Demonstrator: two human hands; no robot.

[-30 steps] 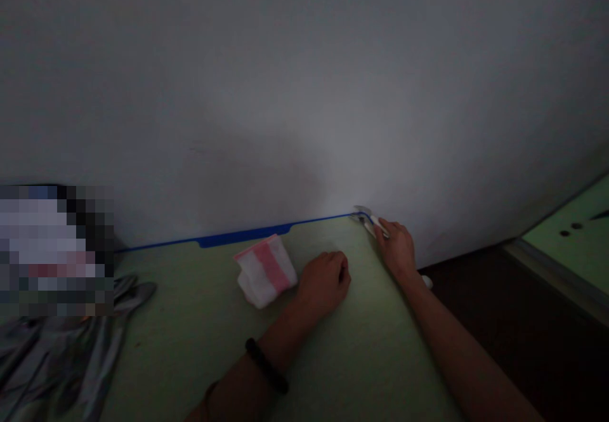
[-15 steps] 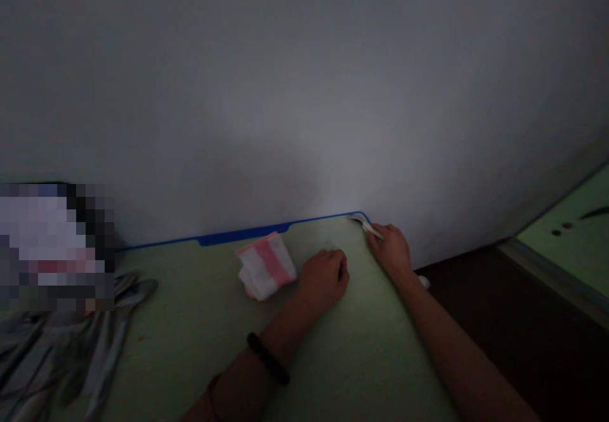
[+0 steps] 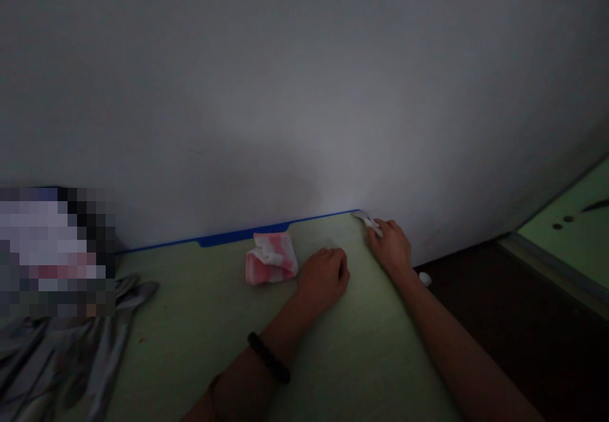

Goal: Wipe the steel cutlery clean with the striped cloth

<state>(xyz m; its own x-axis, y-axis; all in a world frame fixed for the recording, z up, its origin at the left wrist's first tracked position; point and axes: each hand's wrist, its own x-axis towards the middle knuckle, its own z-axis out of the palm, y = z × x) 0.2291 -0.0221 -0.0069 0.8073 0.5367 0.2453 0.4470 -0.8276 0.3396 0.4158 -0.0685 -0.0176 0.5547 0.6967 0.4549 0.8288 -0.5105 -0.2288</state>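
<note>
At the far right corner of the green table (image 3: 380,346), my right hand (image 3: 394,247) is closed around the pale handle of a fork (image 3: 365,217). The fork's head points left, at the blue-edged rim by the wall. My left hand (image 3: 325,276) rests on the tabletop in a loose fist, a black beaded bracelet (image 3: 269,358) on its wrist. Its fingers curl inward and nothing shows in them. Just left of that hand, a crumpled pink and white cloth (image 3: 273,260) lies on the table.
A pile of spoons and other cutlery (image 3: 90,352) lies at the left, below a pixelated area. A pale wall (image 3: 304,92) rises behind the table. On the dark floor (image 3: 499,320) at right is a small white object (image 3: 425,279). A green panel (image 3: 571,219) stands beyond.
The pink and white cloth has shifted slightly right and settled into a different fold. The fork in my right hand has turned slightly. My left hand has stayed put.
</note>
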